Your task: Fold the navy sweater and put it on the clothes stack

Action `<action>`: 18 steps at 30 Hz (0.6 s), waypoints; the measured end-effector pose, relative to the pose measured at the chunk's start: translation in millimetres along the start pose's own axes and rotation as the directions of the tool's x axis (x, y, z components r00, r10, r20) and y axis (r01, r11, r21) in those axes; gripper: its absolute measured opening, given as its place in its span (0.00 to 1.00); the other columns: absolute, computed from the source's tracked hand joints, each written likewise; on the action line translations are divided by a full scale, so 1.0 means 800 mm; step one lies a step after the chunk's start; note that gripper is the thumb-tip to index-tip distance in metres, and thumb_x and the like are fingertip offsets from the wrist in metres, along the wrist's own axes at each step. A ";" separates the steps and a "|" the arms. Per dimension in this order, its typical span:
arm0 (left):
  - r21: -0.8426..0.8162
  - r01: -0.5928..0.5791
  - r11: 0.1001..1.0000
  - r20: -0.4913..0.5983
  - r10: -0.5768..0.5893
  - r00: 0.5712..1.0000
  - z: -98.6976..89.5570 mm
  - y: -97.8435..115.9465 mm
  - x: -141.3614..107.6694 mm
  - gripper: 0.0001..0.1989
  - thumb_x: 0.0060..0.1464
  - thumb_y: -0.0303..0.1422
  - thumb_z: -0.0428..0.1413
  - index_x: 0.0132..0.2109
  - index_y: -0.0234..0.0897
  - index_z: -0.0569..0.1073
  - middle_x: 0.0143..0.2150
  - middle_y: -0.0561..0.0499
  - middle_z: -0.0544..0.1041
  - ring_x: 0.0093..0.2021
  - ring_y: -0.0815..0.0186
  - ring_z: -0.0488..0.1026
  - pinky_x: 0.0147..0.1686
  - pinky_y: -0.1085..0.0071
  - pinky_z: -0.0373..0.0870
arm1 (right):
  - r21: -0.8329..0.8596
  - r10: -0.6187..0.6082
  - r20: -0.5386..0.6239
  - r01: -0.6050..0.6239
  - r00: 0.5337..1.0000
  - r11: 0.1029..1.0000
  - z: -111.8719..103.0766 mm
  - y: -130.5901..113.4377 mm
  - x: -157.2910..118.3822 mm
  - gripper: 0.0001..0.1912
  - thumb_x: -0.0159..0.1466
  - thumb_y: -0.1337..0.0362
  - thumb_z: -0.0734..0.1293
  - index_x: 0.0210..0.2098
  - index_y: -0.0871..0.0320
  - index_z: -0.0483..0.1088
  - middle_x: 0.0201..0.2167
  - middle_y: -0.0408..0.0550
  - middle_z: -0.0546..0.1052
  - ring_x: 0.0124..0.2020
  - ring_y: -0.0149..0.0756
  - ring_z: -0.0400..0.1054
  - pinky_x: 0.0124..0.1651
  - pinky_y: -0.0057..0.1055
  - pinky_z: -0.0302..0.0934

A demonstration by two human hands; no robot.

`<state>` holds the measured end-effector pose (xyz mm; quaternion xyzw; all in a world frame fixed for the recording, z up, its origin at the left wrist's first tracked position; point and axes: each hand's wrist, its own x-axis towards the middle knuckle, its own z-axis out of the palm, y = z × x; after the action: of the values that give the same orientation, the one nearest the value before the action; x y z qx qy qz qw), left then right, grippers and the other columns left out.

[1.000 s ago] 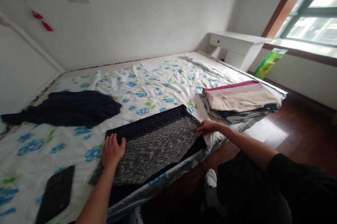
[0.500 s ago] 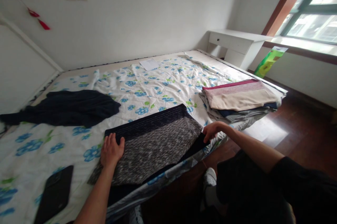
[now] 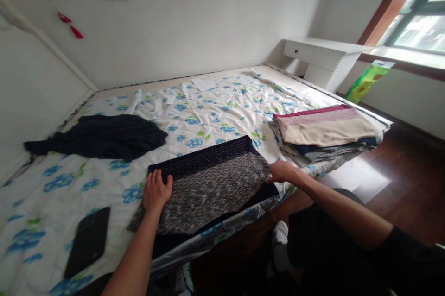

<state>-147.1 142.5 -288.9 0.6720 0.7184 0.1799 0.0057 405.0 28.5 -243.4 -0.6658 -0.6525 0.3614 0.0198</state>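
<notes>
A folded grey-and-black knitted sweater lies near the front edge of the bed, its dark band along the far side and black fabric showing under the near side. My left hand rests flat on its left end, fingers spread and thumb out. At the right edge of the sweater, my right hand is closed, with fingertips on the fabric edge; they are partly hidden.
Folded clothes are stacked to the right on the flowered sheet. A dark garment lies loosely at the left. Nearer me is a black phone. Farther back are a sheet of paper and a white desk.
My right hand has shifted from the black lower fabric to the grey edge just above it. My left hand stays on the left end. The view has turned slightly left.
</notes>
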 end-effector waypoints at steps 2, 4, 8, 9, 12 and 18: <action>-0.007 0.004 1.000 0.010 -0.003 1.000 -0.003 0.004 -0.001 0.41 0.73 0.45 0.43 0.79 0.16 0.65 0.82 0.25 0.64 0.85 0.40 0.55 0.83 0.44 0.54 | -0.107 -0.076 -0.087 0.067 0.993 0.992 -0.004 -0.022 -0.006 0.19 0.65 0.45 0.83 0.36 0.55 0.86 0.33 0.57 0.85 0.45 0.52 0.83 0.45 0.31 0.69; -0.007 0.005 1.000 0.012 -0.005 1.000 -0.007 0.010 -0.003 0.41 0.73 0.44 0.44 0.80 0.16 0.65 0.82 0.25 0.64 0.85 0.39 0.55 0.82 0.41 0.53 | -0.172 -0.195 -0.085 0.179 0.977 0.969 -0.008 -0.044 -0.005 0.18 0.70 0.46 0.79 0.39 0.55 0.87 0.35 0.54 0.86 0.43 0.47 0.81 0.44 0.29 0.66; 0.056 -0.014 0.998 0.031 0.012 0.999 -0.023 0.030 -0.020 0.39 0.73 0.41 0.45 0.81 0.22 0.64 0.83 0.27 0.62 0.86 0.36 0.51 0.82 0.30 0.42 | -0.096 -0.341 0.090 0.349 0.936 0.932 -0.008 -0.072 0.011 0.10 0.70 0.55 0.79 0.45 0.55 0.88 0.37 0.46 0.87 0.38 0.37 0.78 0.39 0.24 0.62; 0.074 -0.049 0.996 0.049 0.046 0.998 -0.028 0.035 -0.028 0.37 0.73 0.40 0.45 0.82 0.25 0.65 0.84 0.29 0.61 0.87 0.36 0.50 0.82 0.30 0.41 | -0.089 -0.338 0.132 0.351 0.932 0.932 -0.004 -0.077 0.016 0.09 0.68 0.58 0.80 0.44 0.55 0.89 0.35 0.45 0.87 0.36 0.35 0.77 0.38 0.23 0.61; 0.102 -0.149 0.984 0.145 0.133 0.980 -0.040 0.048 -0.067 0.35 0.74 0.36 0.44 0.84 0.34 0.64 0.87 0.37 0.57 0.88 0.39 0.47 0.83 0.34 0.42 | -0.079 -0.293 0.237 0.319 0.926 0.945 0.012 -0.094 0.025 0.05 0.64 0.63 0.81 0.38 0.58 0.88 0.28 0.43 0.83 0.29 0.32 0.72 0.34 0.24 0.59; 0.110 -0.133 0.985 0.280 0.097 0.955 -0.038 0.050 -0.157 0.36 0.77 0.42 0.44 0.86 0.39 0.58 0.89 0.36 0.49 0.87 0.32 0.45 0.82 0.30 0.42 | 0.035 -0.298 0.409 0.312 0.862 0.950 0.042 -0.132 0.027 0.07 0.63 0.62 0.81 0.33 0.60 0.86 0.25 0.43 0.80 0.27 0.32 0.71 0.33 0.25 0.61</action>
<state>-103.6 15.0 -279.0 0.7301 0.6803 0.0393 0.0516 295.2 47.9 -225.4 -0.4640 -0.7446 0.4745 -0.0710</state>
